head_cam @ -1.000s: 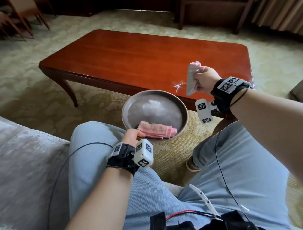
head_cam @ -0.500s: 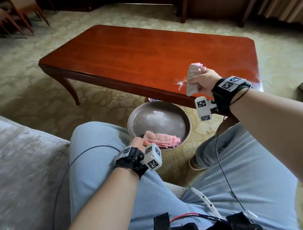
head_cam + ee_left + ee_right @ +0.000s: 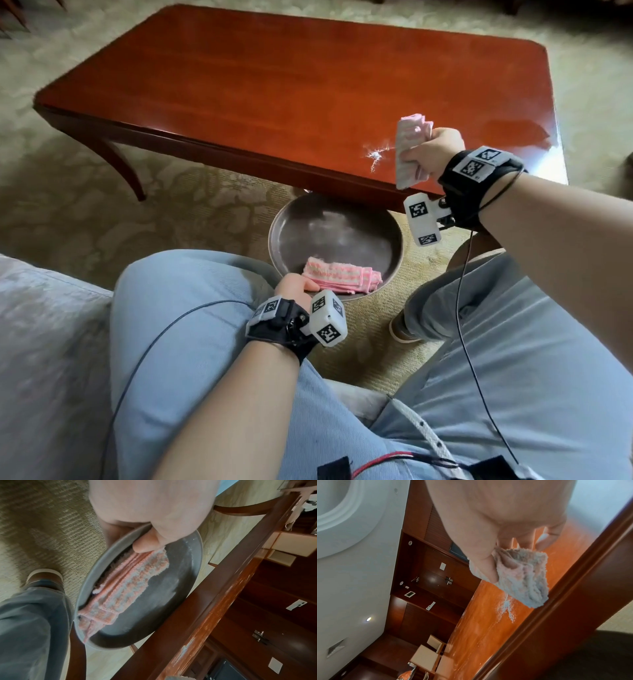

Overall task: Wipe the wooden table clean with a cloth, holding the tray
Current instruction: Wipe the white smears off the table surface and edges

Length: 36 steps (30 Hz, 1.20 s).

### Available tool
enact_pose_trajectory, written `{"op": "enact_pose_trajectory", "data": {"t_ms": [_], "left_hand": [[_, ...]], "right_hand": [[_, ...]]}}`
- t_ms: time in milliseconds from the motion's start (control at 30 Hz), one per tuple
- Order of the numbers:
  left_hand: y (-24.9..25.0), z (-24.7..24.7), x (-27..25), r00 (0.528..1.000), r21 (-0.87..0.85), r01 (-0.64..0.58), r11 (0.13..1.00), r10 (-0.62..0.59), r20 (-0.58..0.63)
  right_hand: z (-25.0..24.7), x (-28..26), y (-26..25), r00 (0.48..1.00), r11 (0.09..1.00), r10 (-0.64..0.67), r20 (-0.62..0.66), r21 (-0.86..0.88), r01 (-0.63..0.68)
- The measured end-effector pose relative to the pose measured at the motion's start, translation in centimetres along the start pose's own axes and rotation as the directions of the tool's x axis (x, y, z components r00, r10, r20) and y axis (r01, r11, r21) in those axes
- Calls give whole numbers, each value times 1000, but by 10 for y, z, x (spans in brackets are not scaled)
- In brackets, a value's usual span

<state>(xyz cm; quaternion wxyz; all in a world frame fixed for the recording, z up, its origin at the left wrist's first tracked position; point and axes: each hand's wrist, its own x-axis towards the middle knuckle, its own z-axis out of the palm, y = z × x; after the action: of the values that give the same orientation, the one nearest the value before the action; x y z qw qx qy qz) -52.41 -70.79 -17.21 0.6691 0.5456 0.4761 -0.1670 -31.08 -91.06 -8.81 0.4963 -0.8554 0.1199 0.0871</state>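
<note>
While the left hand (image 3: pixel 295 286) slides the gripped tray (image 3: pixel 394 263) further under the counter (image 3: pixel 274 85) edge, the right hand (image 3: pixel 432 153) clutches its cloth (image 3: pixel 407 150) beside the powder (image 3: pixel 375 156), ready to sweep.

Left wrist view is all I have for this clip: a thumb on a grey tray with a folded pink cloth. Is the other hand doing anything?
Observer: Yes. The right hand grips a second pink cloth over the wooden table.
Operator: Is there anything to wipe?
Observer: White powder lies just left of that cloth, near the table's front edge.
Operator: Where is the tray relative to it?
Observer: The tray, held by the left hand, sits below the table edge, roughly under the powder.
</note>
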Motion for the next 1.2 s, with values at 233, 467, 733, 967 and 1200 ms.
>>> {"op": "enact_pose_trajectory", "data": {"t_ms": [233, 467, 733, 967, 1200], "left_hand": [[23, 26, 21, 999, -35, 2, 999, -1, 35], [17, 38, 40, 999, -61, -18, 998, 20, 28], [23, 27, 47, 999, -141, 36, 989, -32, 26], [25, 19, 53, 997, -171, 35, 985, -23, 74], [29, 10, 50, 981, -204, 167, 965, -141, 137]], "right_hand": [[-17, 40, 5, 993, 993, -35, -114, -119, 21], [-22, 73, 16, 967, 942, -114, -227, -334, 32], [4, 92, 27, 980, 743, -122, -155, -669, -14], [25, 100, 17, 988, 526, -153, 33, -843, 110], [38, 116, 16, 963, 551, -210, 171, -792, 261]]}}
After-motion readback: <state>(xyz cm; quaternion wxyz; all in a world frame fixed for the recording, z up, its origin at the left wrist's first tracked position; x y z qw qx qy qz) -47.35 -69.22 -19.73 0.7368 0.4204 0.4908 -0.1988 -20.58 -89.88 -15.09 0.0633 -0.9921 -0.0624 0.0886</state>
